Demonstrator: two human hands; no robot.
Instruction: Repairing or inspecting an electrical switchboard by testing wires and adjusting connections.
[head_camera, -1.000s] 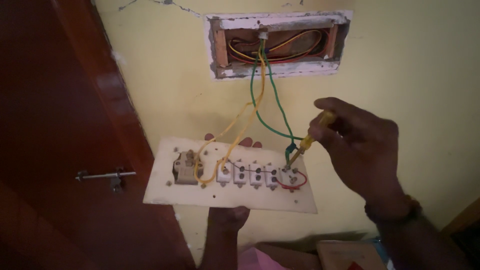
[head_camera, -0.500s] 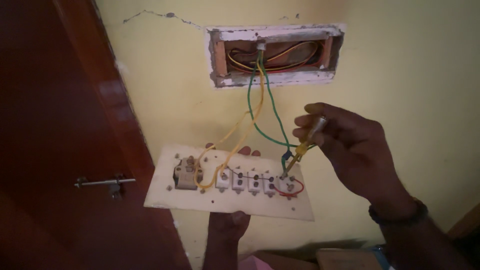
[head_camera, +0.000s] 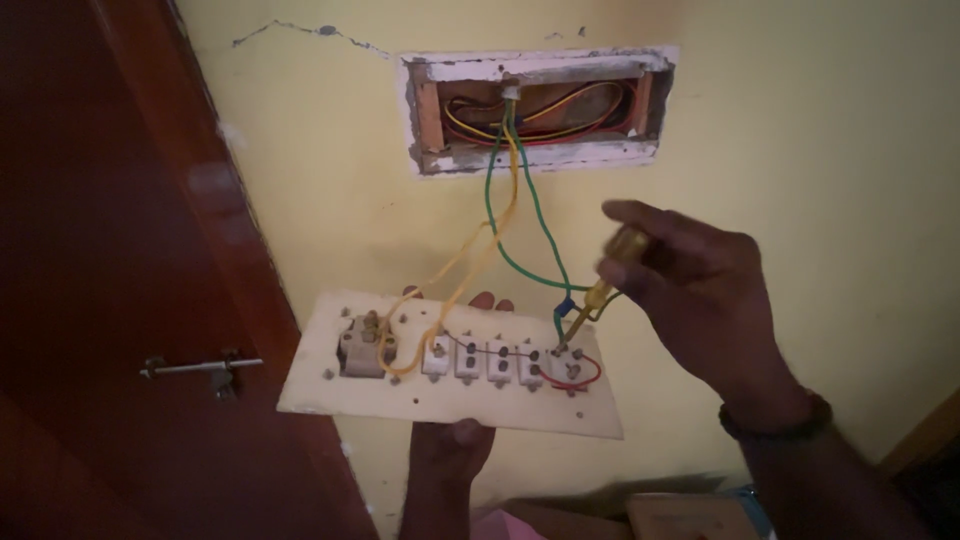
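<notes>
Switch plate (head_camera: 450, 400): off the wall, back side up, lying flat on the left hand (head_camera: 455, 440); fingertips (head_camera: 490, 301) show past its far edge, thumb on the near edge.
Head view, right hand (head_camera: 700, 290): fingers closed around a yellow-handled screwdriver (head_camera: 595, 295).
Screwdriver tip: below the fingers, at a terminal of the rightmost switch module (head_camera: 570, 368).
Wires (head_camera: 510, 220): green and yellow ones run from the open wall box (head_camera: 535, 105) down to the plate, so connected.
Done, as I judge: plate removed, wires attached.
Left: terminal work, then refitting plate onto box.
Beside: brown door (head_camera: 110, 300) with latch (head_camera: 205, 368).
</notes>
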